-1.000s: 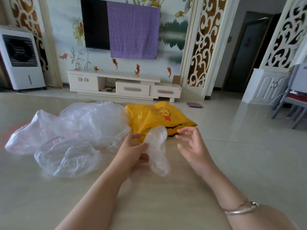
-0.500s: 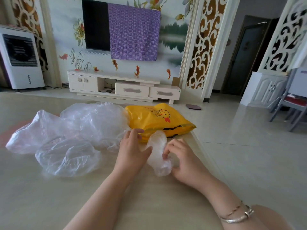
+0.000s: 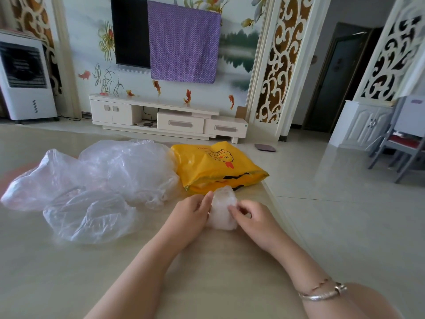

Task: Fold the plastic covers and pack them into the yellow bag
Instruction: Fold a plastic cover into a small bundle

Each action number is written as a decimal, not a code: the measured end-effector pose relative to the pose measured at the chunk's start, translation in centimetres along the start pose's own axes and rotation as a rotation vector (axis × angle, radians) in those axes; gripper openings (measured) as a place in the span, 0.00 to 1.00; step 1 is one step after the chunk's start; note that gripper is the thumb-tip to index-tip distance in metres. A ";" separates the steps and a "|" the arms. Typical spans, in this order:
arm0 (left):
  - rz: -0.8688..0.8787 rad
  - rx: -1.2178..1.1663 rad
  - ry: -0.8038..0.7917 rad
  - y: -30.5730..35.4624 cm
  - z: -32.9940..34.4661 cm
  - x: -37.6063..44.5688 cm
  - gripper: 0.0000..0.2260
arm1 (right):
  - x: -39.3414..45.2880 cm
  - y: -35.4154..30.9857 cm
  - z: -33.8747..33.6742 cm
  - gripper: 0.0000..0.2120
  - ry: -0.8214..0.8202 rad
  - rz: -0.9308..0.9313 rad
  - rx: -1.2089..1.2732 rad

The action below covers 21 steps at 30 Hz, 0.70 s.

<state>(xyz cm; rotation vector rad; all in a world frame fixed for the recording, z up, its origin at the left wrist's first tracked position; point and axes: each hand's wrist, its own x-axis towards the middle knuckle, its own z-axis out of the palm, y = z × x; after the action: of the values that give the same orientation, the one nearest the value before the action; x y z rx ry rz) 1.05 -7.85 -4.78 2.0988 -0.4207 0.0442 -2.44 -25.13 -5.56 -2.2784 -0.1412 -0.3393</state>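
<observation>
Small clear plastic cover point(image 3: 222, 210), bunched, pinched between fingers point(image 3: 232, 209) of right hand point(image 3: 255, 218) and left hand point(image 3: 189, 212) on beige surface point(image 3: 69, 272), just before yellow plastic bag point(image 3: 213, 166). Thin, limp, probably slippery (springs open); grip folded edges.

At your twelve o'clock, a purple cloth point(image 3: 184, 42) half-covers the television point(image 3: 130, 31) above a white cabinet point(image 3: 161, 116); glossy floor tiles point(image 3: 345, 203) spread toward three.
</observation>
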 end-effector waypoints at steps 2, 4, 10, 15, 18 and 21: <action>-0.045 -0.045 -0.008 0.0 0.1 0.0 0.23 | 0.4 0.0 0.3 0.18 0.054 0.027 -0.007; -0.050 -0.022 -0.020 -0.4 0.3 0.0 0.16 | 0.6 0.0 0.5 0.17 0.111 0.048 -0.071; -0.069 0.014 -0.022 -1.1 0.4 0.3 0.08 | 0.9 -0.2 0.7 0.14 0.229 0.070 0.020; -0.083 -0.007 -0.025 -1.1 0.5 0.4 0.09 | -0.5 -0.9 0.4 0.12 0.127 -0.162 0.052; -0.091 -0.025 -0.022 -1.1 0.4 0.4 0.10 | -0.5 -0.6 0.6 0.13 -0.029 -0.155 -0.083; -0.106 -0.056 -0.017 -1.0 0.1 0.5 0.12 | -0.3 -0.4 0.8 0.17 -0.103 -0.121 -0.232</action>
<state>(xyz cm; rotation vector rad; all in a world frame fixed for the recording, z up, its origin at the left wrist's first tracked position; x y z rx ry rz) 1.78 -7.63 -5.54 2.0642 -0.3171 -0.0472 -2.67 -24.29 -5.88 -2.5247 -0.3073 -0.3138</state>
